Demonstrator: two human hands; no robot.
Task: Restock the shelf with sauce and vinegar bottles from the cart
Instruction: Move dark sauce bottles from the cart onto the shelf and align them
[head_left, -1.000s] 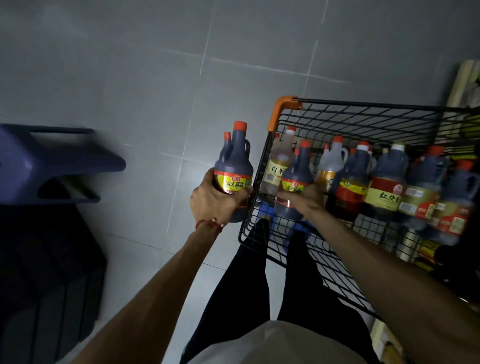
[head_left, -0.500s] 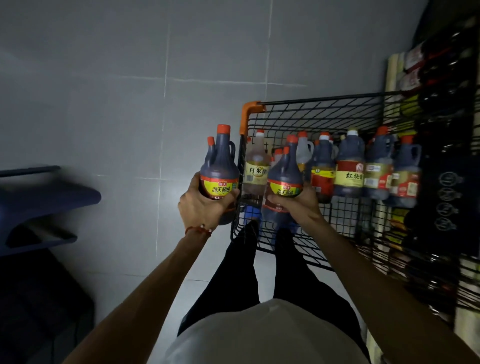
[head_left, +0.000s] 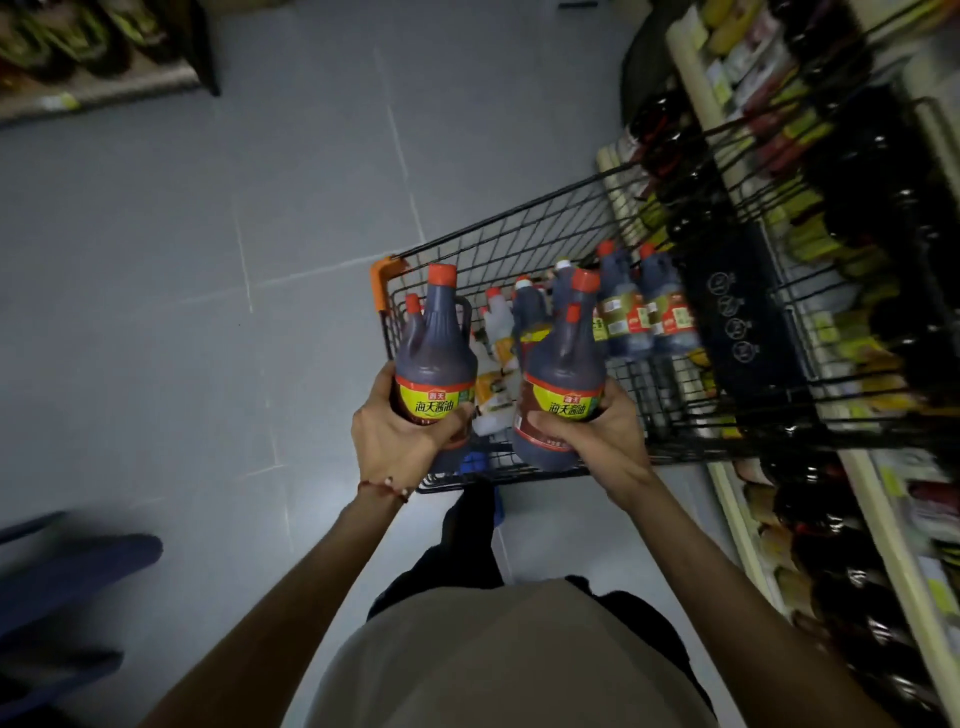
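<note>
My left hand (head_left: 397, 436) grips a dark soy sauce bottle pair (head_left: 434, 353) with red caps and a yellow label, held upright left of the cart. My right hand (head_left: 597, 434) grips a second pair of dark sauce bottles (head_left: 563, 374), lifted above the near end of the black wire cart (head_left: 498, 244). Several more sauce and vinegar bottles (head_left: 644, 312) stand inside the cart. The shelf (head_left: 878, 525) with dark bottles runs along the right edge.
An orange corner guard (head_left: 382, 275) marks the cart's near left corner. A blue stool or crate (head_left: 67, 577) sits at the lower left. Another shelf (head_left: 93, 78) stands at the top left. Grey tiled floor (head_left: 208, 260) lies open to the left of the cart.
My right hand has lifted its bottle pair up out of the cart. My view has swung right, bringing the shelf into sight. The left hand still holds its bottles.
</note>
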